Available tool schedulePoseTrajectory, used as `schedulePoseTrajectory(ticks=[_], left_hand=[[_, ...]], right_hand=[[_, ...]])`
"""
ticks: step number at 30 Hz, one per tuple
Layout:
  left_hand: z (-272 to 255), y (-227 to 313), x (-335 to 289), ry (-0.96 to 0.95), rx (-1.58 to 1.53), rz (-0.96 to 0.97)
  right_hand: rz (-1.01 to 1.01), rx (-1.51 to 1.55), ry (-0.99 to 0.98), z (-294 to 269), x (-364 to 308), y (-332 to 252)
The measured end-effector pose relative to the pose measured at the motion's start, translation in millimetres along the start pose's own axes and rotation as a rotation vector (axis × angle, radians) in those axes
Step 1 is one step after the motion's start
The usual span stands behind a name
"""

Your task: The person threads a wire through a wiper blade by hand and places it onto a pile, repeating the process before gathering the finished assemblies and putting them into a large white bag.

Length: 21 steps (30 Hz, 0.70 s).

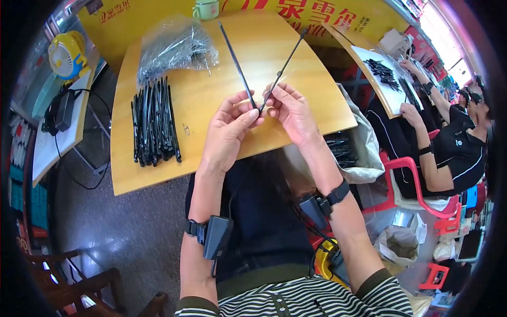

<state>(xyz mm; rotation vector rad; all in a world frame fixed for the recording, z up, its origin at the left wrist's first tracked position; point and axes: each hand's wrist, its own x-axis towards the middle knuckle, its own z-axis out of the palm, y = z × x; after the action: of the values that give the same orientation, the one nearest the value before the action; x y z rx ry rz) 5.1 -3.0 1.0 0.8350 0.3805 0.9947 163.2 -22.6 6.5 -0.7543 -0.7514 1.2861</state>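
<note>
My left hand (232,127) is closed on the lower end of a slim black rod (232,50) that leans up and to the left. Between the fingers of my right hand (290,108) is a thinner black rod (293,51), tilted to the right, with a small bump partway up. The two rods form a V, their lower ends close together at my fingertips; whether they touch is hidden. Left of my hands, a thick row of similar black rods (155,124) lies on the wooden table (222,142). Beyond it sits a clear plastic bag (177,47) with more dark pieces inside.
An open white sack (369,158) holding black rods stands by the table's right edge. At the right, another person (443,137) works at a board (388,100) with black pieces. A pale green mug (206,9) is at the back; a yellow fan (68,53) stands far left.
</note>
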Motion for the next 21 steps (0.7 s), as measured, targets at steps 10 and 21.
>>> schedulePoseTrajectory(ticks=[10, 21], left_hand=[[-5, -2, 0, -0.033, 0.007, -0.01], [-3, 0, -2, -0.022, 0.026, 0.013]], right_hand=[[0.105, -0.064, -0.044, 0, 1, -2], [0.215, -0.086, -0.05, -8, 9, -3]])
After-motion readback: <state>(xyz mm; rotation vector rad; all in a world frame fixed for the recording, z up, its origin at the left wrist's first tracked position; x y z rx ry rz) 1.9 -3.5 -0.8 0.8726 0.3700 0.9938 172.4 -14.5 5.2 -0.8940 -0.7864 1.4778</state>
